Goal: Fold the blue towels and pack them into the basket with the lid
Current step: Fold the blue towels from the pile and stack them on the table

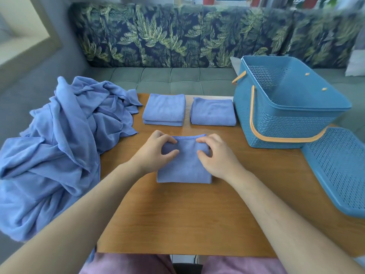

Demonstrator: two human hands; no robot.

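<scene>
A folded blue towel (184,167) lies in the middle of the wooden table (177,220). My left hand (156,153) pinches its far left part with thumb and curled fingers. My right hand (215,157) pinches its far right part the same way. Behind it lie a folded stack of two towels (165,109) and another folded towel (213,111). A heap of unfolded blue towels (59,145) covers the table's left side. The blue basket (284,119) with orange handles stands open at the right, nothing visible inside. Its lid (339,171) lies in front of it.
A grey sofa seat (177,80) with leaf-print back cushions runs behind the table. The table's near edge is at my lap. Bare wood shows in front of the towel I hold.
</scene>
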